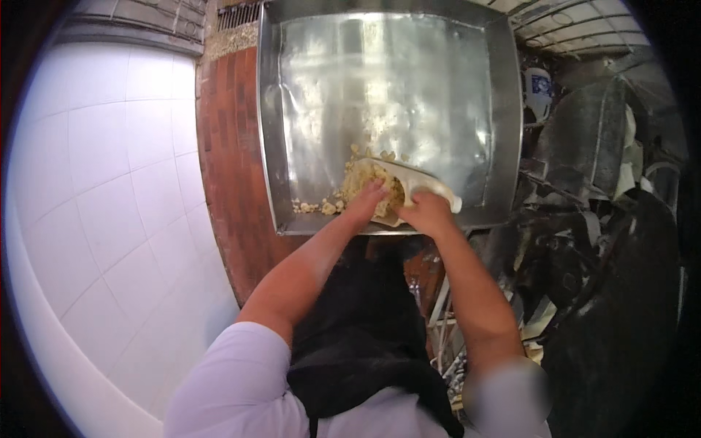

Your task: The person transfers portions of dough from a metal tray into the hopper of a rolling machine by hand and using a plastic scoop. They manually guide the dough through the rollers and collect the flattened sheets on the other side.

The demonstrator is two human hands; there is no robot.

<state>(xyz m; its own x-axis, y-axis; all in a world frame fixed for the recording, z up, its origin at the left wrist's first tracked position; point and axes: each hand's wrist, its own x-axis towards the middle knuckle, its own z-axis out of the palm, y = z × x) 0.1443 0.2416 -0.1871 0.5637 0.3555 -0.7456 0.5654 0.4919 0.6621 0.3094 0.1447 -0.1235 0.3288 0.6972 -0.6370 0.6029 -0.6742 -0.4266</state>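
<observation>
A large metal tray [383,98] with raised sides lies before me. In its near part rests a pale cream container [432,183], perhaps a cut plastic jug, tilted on its side with its wide mouth to the left. Yellowish crumbly dough-like stuff [361,178] fills the mouth and spills onto the tray. My left hand [372,200] presses into the crumbly mass, its fingertips partly buried. On the container's near right side lies my right hand [427,211], its thumb by the mouth; it grips the container. Loose crumbs [328,207] lie along the near left edge.
A white tiled surface [126,164] runs along the left, with a reddish brick floor [233,164] between it and the tray. Right of the tray stand a white bucket [538,93] with a blue label and dark cluttered objects. Metal grilles cross the upper corners.
</observation>
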